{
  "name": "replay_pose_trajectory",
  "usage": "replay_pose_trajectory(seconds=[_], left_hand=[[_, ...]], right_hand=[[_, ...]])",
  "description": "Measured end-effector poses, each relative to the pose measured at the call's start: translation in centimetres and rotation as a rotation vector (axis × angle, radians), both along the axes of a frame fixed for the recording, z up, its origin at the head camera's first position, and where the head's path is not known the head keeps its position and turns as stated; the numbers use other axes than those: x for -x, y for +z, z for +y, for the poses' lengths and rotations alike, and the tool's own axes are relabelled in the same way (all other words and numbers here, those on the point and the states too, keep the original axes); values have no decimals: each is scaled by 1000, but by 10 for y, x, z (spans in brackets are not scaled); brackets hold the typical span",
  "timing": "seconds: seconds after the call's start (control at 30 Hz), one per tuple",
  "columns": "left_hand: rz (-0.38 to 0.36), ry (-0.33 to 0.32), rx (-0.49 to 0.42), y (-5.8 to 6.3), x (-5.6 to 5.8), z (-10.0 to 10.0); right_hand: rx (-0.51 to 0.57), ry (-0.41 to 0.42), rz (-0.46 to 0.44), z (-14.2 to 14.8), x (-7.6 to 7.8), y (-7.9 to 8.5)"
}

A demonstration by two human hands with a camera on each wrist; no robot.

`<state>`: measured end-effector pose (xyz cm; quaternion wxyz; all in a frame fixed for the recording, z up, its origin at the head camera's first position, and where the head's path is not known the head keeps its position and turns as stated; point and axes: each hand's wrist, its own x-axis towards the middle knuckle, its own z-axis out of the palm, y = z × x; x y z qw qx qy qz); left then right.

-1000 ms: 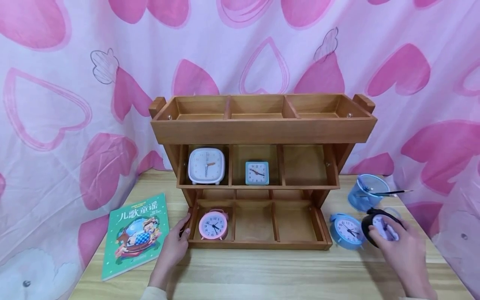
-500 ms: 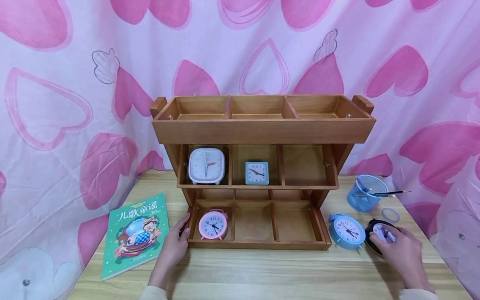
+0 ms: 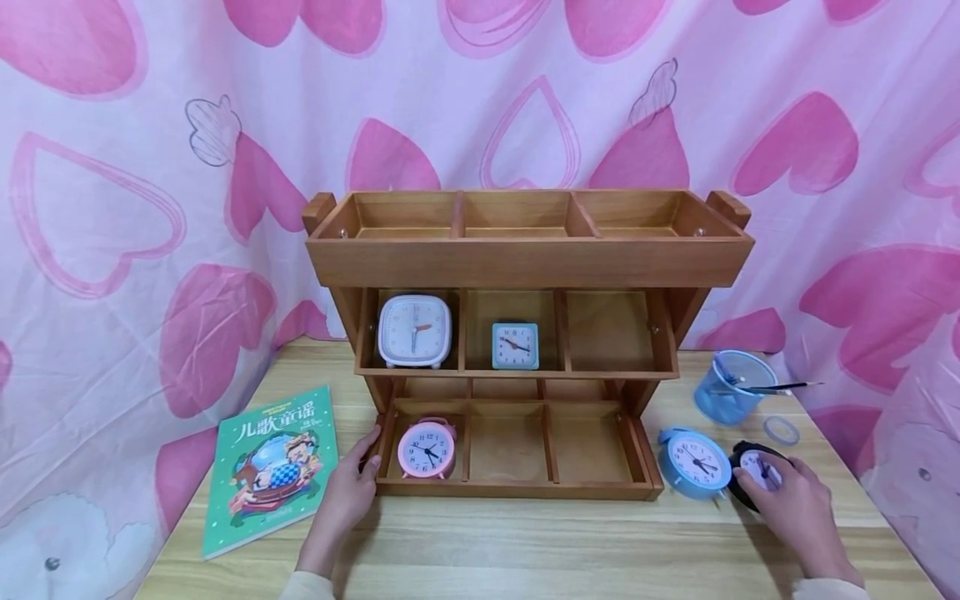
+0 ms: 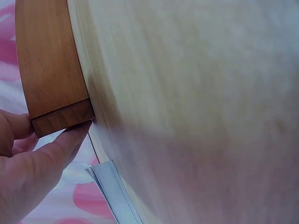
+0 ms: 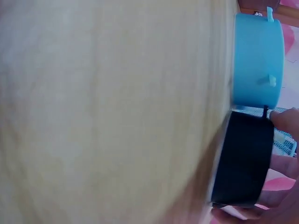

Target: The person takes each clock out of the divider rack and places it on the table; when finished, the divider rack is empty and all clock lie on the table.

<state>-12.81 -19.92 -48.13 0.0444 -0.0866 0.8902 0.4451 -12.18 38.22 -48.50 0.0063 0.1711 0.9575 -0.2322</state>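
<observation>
At right, the right hand (image 3: 798, 504) grips a black clock (image 5: 244, 158) facing nearward; left hand (image 3: 348, 487) pinches the shelf (image 3: 528, 263).

The wooden rack (image 3: 528, 263) is brown and stands upright on the tabletop (image 3: 510, 546), its three tiers each divided into three compartments. The black alarm clock (image 5: 243, 161), round and deep-sided with a pale, partly hidden face turned toward the person, is to the rack's right, slightly tilted, just beside a blue clock (image 3: 697, 463); whether it touches the tabletop is unclear.
</observation>
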Motion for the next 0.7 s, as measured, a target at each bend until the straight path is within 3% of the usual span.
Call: replay_pose_trajectory(seconds=[0.07,0.17,0.27,0.37,0.5,0.7], left_hand=[[-1,-3,2,0,1,0],[4,-4,1,0,1,0],[8,-5,-2,0,2,-1],[5,-1,-6,1,2,0],[-2,1,-13,2,2,1],[-3,4,-12,-1,1,2]], right_hand=[[-6,18,53,-1,-1,2],[-35,62,250,-9,-4,11],[-63,112,436,-26,-3,29],[-52,175,548,-51,-2,46],[13,276,583,-98,-2,59],[64,440,549,-183,6,48]])
